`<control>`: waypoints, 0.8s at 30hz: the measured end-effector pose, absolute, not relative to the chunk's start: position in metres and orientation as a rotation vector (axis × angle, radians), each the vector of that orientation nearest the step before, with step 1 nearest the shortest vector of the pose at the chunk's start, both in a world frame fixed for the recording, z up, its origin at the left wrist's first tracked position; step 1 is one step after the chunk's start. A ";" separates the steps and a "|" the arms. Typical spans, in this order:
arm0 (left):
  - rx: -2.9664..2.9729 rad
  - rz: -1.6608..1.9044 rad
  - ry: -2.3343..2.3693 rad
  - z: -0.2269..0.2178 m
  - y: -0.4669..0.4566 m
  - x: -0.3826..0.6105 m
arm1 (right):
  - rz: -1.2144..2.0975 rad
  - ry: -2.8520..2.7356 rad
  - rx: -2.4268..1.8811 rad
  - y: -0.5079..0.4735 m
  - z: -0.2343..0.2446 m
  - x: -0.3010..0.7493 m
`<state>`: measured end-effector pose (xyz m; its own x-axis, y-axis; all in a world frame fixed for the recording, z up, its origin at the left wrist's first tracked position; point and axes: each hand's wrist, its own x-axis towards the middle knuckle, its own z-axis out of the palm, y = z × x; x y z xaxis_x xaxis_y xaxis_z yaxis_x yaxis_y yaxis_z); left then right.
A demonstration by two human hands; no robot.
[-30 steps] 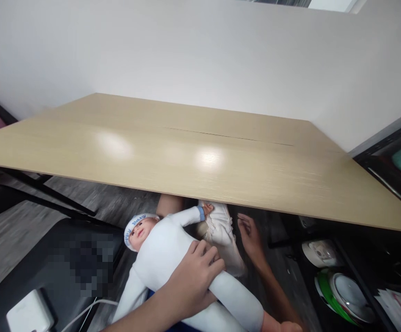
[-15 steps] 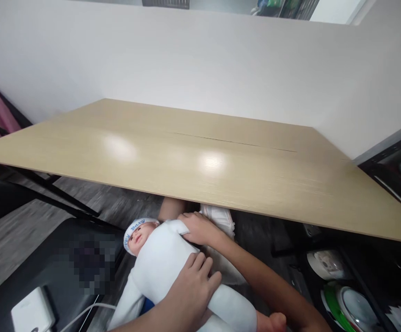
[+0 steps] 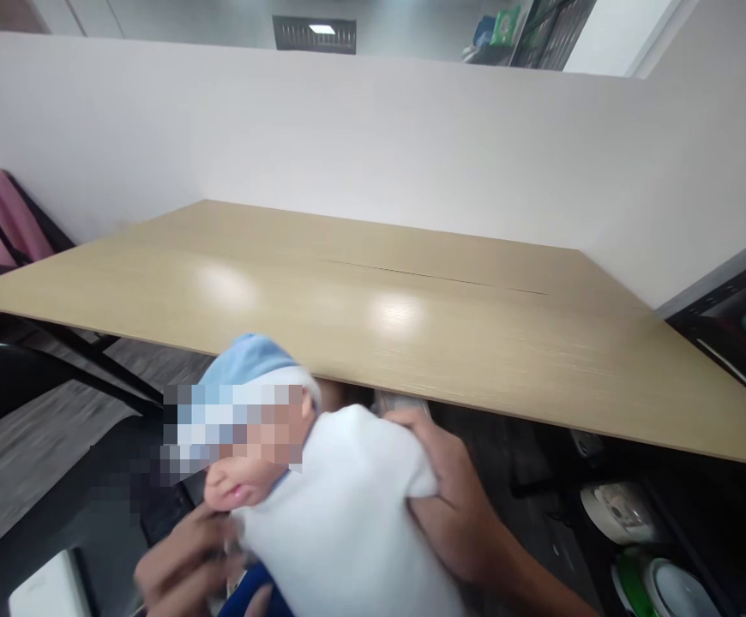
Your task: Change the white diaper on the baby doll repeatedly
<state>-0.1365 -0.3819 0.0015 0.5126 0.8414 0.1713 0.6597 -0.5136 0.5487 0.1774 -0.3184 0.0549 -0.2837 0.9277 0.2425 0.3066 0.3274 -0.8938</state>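
Note:
A baby doll [image 3: 360, 514] in a white suit and a light blue knit cap [image 3: 250, 356] leans tilted in front of the table edge, its upper part partly pixelated. My right hand [image 3: 454, 493] is closed around the white cloth at the doll's shoulder or sleeve, thumb on the near side. Near the doll's chin and other shoulder is my left hand [image 3: 186, 561], smeared by motion; its fingers look bent, and whether they grip the cloth is not clear. Dark blue cloth [image 3: 254, 591] shows beneath the doll.
A wooden table [image 3: 321, 300] spans the view ahead, against a white wall [image 3: 360, 137]. On the black chair [image 3: 57, 488] at left lies a white device [image 3: 48, 587]. Dark shelving at lower right holds a white round container [image 3: 617, 514] and a green-and-white item [image 3: 634, 583].
The doll has come up and closer, its head now overlapping the table edge. My left hand has moved from the doll's leg to beside its chin. My right hand keeps hold near the shoulder.

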 end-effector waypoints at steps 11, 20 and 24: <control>1.982 0.782 1.319 0.032 -0.230 -0.103 | 0.387 -1.694 -1.592 -0.264 0.086 0.251; 2.194 0.485 1.195 0.043 -0.123 -0.089 | 0.005 -2.066 -1.829 -0.201 0.037 0.328; 2.216 0.360 1.253 0.032 -0.105 -0.096 | -0.025 -2.000 -1.807 -0.193 0.009 0.334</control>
